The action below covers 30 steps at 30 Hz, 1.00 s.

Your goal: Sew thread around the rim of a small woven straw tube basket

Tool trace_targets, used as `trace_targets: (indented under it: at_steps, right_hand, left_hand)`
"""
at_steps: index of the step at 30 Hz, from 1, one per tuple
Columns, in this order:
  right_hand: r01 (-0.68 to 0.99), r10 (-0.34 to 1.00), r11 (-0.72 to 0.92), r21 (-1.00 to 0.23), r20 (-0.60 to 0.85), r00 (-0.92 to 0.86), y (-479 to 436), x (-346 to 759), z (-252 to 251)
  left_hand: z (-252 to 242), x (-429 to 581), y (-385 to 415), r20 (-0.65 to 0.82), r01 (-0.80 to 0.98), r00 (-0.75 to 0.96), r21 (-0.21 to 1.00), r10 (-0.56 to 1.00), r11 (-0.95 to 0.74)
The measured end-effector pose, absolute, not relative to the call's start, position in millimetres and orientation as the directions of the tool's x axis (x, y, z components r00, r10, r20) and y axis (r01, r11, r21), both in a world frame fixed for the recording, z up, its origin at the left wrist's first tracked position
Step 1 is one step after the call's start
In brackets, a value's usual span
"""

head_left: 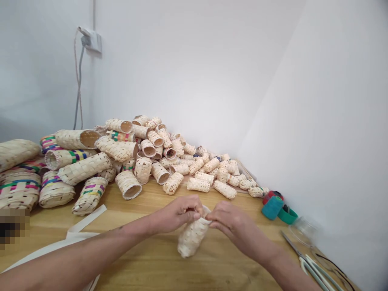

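A small woven basket [193,238], pale and tube-shaped, is tilted above the wooden table with its open rim up and toward the back. My left hand [186,210] pinches the rim on its left side, fingers closed. On the opposite side, my right hand [228,218] has thumb and fingers closed on the same rim. Whether a needle or thread is between the fingertips, I cannot make out. The closed bottom end of the basket points down toward me.
Behind my hands lies a large heap of woven baskets [151,169], some with coloured bands. At right are thread spools [272,207], a green ring [287,216], a clear container [304,230], scissors [312,264] and glasses [336,268]. White strips [83,224] lie at left on the table [145,266].
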State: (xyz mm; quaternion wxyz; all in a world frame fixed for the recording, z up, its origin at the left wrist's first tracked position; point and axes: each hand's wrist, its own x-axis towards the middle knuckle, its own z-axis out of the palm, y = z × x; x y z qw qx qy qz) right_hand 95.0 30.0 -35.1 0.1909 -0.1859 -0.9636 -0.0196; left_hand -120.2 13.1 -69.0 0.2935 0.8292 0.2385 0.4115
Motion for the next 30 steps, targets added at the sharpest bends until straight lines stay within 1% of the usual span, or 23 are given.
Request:
trace_targets:
  at_steps: [2, 5, 8, 11, 13, 15, 18, 26, 30]
  right_hand:
    - [0.384, 0.388, 0.919, -0.093, 0.401, -0.830, 30, 101, -22]
    - [0.386, 0.400, 0.915, -0.115, 0.377, -0.836, 29, 104, -13]
    - [0.404, 0.403, 0.912, -0.071, 0.340, -0.850, 30, 100, -19]
    - [0.406, 0.380, 0.914, 0.015, 0.324, -0.866, 32, 95, -26]
    - [0.390, 0.358, 0.919, 0.064, 0.284, -0.890, 32, 95, -25]
    - [0.382, 0.354, 0.921, 0.083, 0.234, -0.905, 31, 96, -22]
    - [0.408, 0.388, 0.910, 0.070, 0.197, -0.900, 28, 98, -17]
    - [0.467, 0.457, 0.884, 0.030, 0.164, -0.874, 23, 103, -19]
    - [0.497, 0.491, 0.868, -0.005, 0.158, -0.856, 23, 102, -18]
  left_hand:
    - [-71, -120, 16, 0.527, 0.093, 0.536, 0.739, 0.660, -0.667]
    - [-76, -119, 17, 0.481, 0.061, 0.534, 0.798, 0.695, -0.599]
    - [-78, -117, 17, 0.472, 0.065, 0.532, 0.805, 0.703, -0.590]
    - [-77, -116, 15, 0.492, 0.060, 0.538, 0.788, 0.684, -0.613]
    - [-77, -117, 14, 0.485, 0.043, 0.545, 0.799, 0.684, -0.600]
    - [-78, -117, 14, 0.452, 0.036, 0.545, 0.828, 0.706, -0.559]
    - [-81, -117, 15, 0.413, 0.039, 0.522, 0.863, 0.747, -0.504]
    - [-79, -112, 13, 0.469, 0.066, 0.503, 0.817, 0.726, -0.573]
    - [-78, -111, 14, 0.501, 0.110, 0.524, 0.763, 0.689, -0.637]
